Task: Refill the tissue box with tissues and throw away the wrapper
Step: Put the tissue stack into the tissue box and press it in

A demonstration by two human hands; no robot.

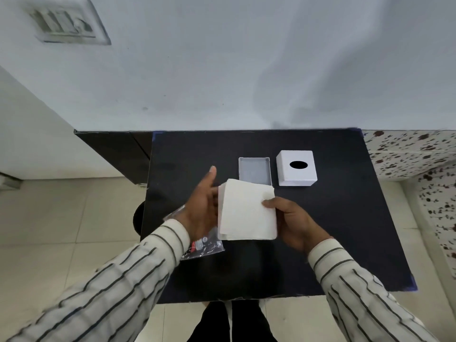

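Note:
A stack of white tissues [245, 211] is held above the black table [333, 230]. My right hand [291, 219] grips its right edge, thumb on top. My left hand [203, 206] rests flat against the stack's left edge, fingers straight and pointing away from me. The clear plastic wrapper [206, 246], with a red label, lies on the table under my left wrist. Behind the stack sits the shallow white box base [254, 170], open side up and holding nothing. To its right stands the white box cover [296, 168] with a dark oval hole on top.
The table stands against a pale wall. A switch plate [66, 23] is on the wall at upper left. Tiled floor [61, 230] lies to the left, and a speckled surface [419, 154] is at the right. My dark trouser legs show below the table's near edge.

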